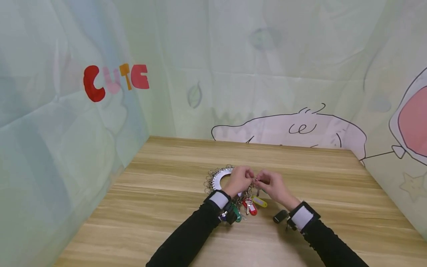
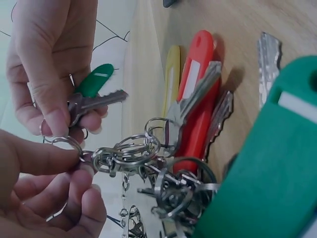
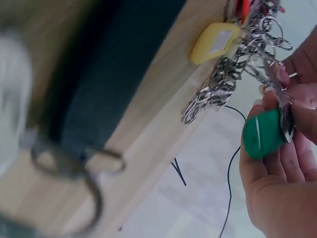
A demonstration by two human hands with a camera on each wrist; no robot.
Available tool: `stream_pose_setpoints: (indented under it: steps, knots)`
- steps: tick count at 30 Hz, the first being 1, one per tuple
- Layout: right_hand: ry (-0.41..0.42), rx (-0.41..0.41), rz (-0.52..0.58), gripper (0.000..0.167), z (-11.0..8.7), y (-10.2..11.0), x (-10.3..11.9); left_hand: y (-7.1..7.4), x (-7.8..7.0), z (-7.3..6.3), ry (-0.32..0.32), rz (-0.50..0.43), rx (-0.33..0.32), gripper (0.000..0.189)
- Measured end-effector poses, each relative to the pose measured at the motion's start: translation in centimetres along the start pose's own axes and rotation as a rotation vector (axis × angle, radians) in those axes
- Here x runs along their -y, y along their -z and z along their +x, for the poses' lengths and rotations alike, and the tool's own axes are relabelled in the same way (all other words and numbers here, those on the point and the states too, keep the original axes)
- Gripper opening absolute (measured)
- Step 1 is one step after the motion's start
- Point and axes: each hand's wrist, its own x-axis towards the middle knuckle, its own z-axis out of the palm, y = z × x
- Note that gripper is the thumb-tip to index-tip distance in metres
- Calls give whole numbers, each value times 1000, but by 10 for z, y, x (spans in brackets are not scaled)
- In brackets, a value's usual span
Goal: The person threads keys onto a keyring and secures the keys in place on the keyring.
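My left hand (image 1: 237, 180) and right hand (image 1: 275, 187) meet above the table at the right side of a white ring (image 1: 217, 180) fringed with metal clasps. In the left wrist view, the left thumb and fingers pinch small metal hardware at the end of linked rings (image 2: 133, 151). The right hand holds a key (image 2: 101, 102) with a green key tag (image 2: 95, 81), its split ring at the left fingertips. Whether that ring is joined to the hardware, I cannot tell. Beneath hang a red key tag (image 1: 252, 210), a yellow key tag (image 1: 260, 201) and another green tag (image 2: 267, 158).
The wooden table (image 1: 166, 207) runs back to a printed cloth wall (image 1: 186, 48) with cartoon drawings. Other keys (image 2: 267, 64) dangle near the tabletop. Both wrists wear strapped black cameras, the right one (image 1: 280, 216) just above the table.
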Motion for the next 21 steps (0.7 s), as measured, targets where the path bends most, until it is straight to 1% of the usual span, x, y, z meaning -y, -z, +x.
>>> stream_pose_setpoints:
  steps: [3, 6, 9, 13, 16, 19, 21]
  knots:
    - [-29, -4, 48, 8, 2, 1, -2, 0, 0, -1, -30, 17, -1, 9]
    - [-71, -8, 98, 11, 6, 0, -17, 1, 1, -2, -74, 36, 11, 7]
    - [-131, -7, 142, 14, 6, 2, -16, 0, 4, -1, -125, 39, 34, 9]
    - [-192, -14, 185, 16, 5, 3, -15, -1, 8, 0, -183, 38, 31, 12]
    - [-182, -6, 216, 17, 5, 3, -16, -2, 9, 0, -183, 20, 21, 13]
    - [-150, 7, 239, 18, 5, 2, -17, -3, 10, 1, -162, 5, 14, 13]
    - [-143, 10, 243, 17, 5, 2, -18, -4, 9, 1, -147, 2, 13, 13]
